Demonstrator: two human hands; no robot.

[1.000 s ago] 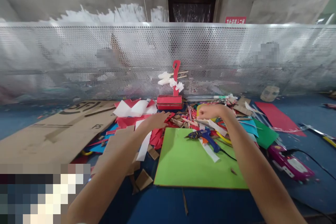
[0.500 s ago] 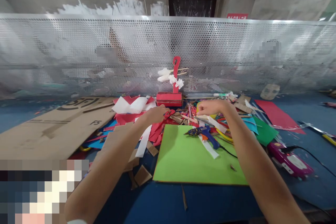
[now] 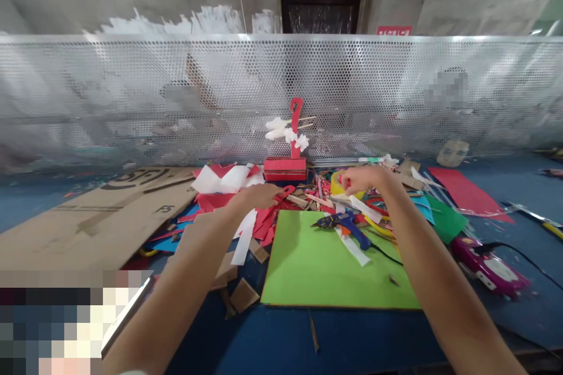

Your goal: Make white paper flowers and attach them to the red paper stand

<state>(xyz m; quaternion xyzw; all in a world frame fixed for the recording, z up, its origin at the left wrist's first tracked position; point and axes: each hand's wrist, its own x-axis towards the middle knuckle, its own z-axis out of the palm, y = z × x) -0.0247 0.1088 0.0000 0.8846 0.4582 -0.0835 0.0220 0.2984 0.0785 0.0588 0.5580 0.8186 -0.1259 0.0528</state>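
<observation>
My left hand (image 3: 258,198) reaches over the scrap pile with its fingers pinched at a curved red paper piece (image 3: 285,193). My right hand (image 3: 364,178) is curled closed beside a yellow roll of tape (image 3: 338,184). A speck of red shows at its fingertips, too small to name. Between the forearms, a blue glue gun (image 3: 349,225) and a white paper strip (image 3: 354,247) lie on the green sheet (image 3: 325,275). Behind the hands stands a red paper model (image 3: 285,169) with an upright hook-topped post, white tufts and thin sticks.
Flat cardboard (image 3: 109,217) covers the left side. To the right lie a green sheet piece (image 3: 446,220), a red sheet (image 3: 466,190), a purple corded device (image 3: 488,266) and a yellow-handled tool (image 3: 552,229). A perforated metal screen (image 3: 373,99) closes off the back.
My right hand has shifted slightly right and up, baring more of the yellow tape roll. My left hand stays over the red paper, and more of the curved piece shows. The view bobs slightly.
</observation>
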